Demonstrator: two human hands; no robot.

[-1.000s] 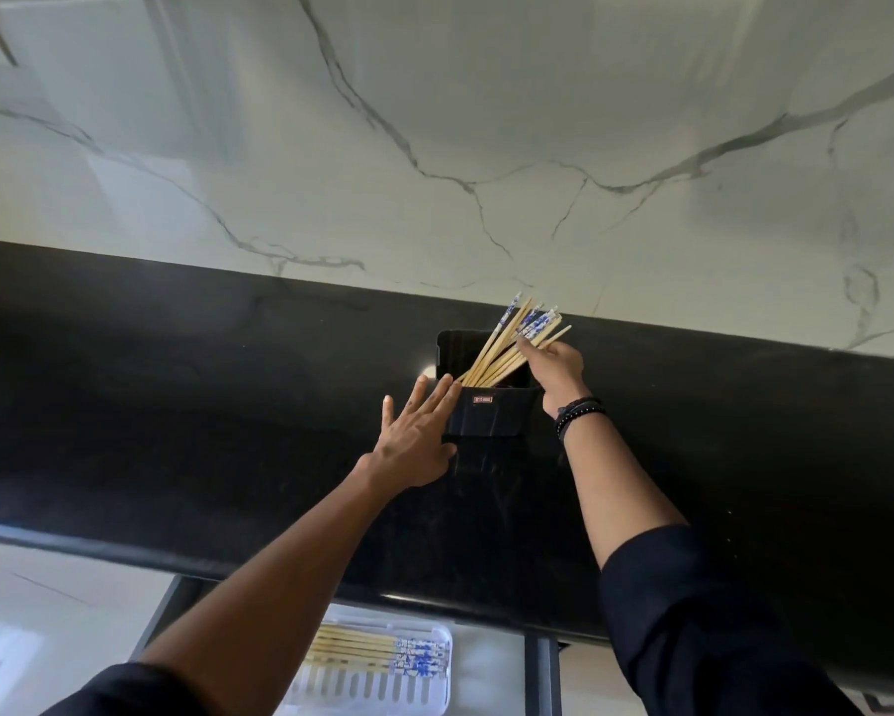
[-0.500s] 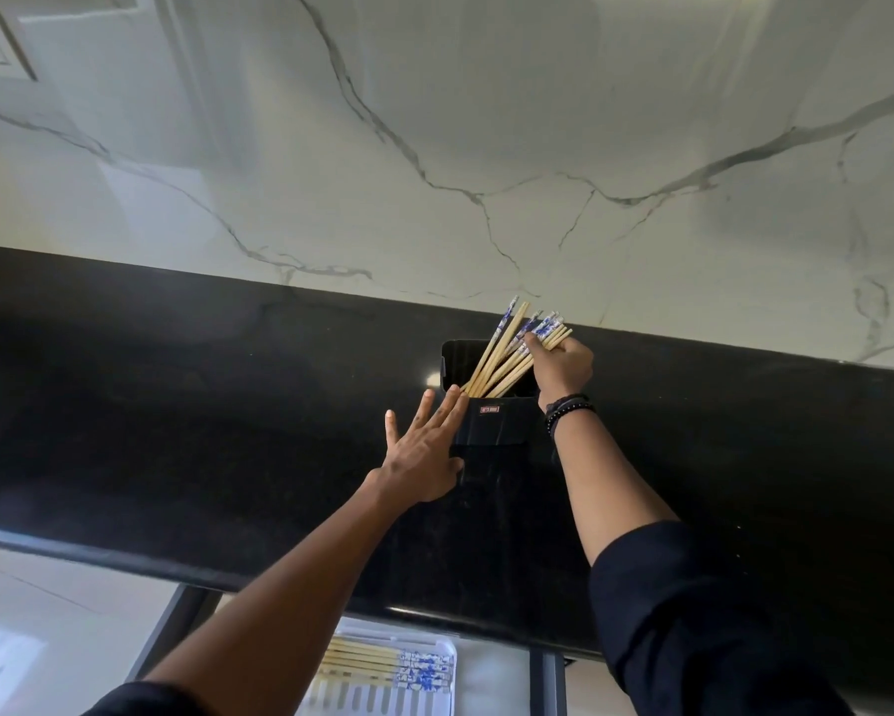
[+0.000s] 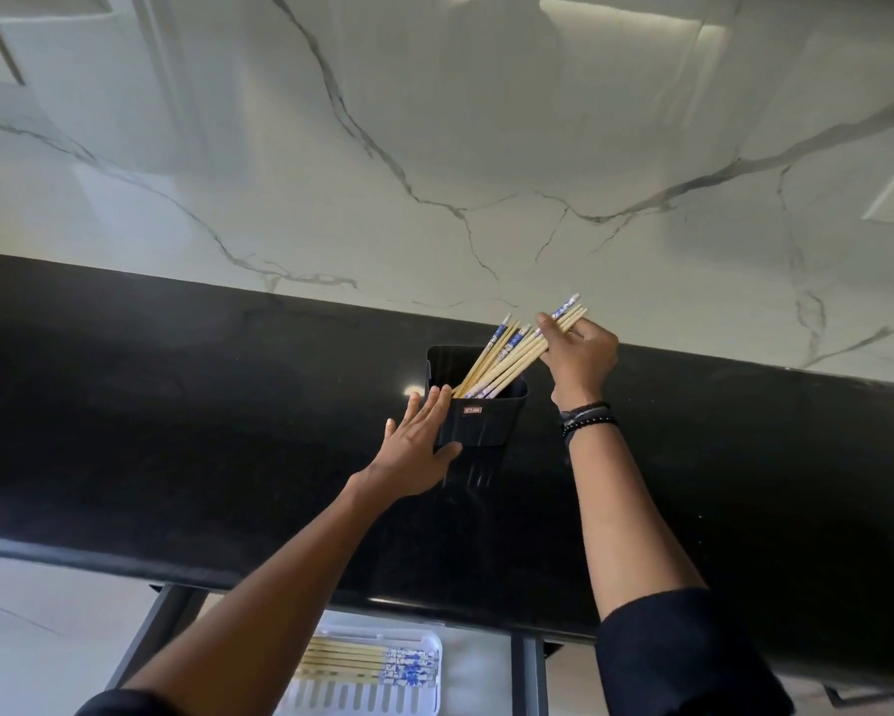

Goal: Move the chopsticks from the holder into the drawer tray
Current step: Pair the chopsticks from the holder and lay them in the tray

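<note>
Black polished surface under a white veined marble wall. Open drawer below the near edge, with white tray holding several chopsticks laid flat. Black holder upright on the surface near the wall. Left hand spread flat against holder's left side, gripping nothing. Right hand pinched around a bundle of chopsticks, lower tips inside the holder, patterned ends raised rightward.
</note>
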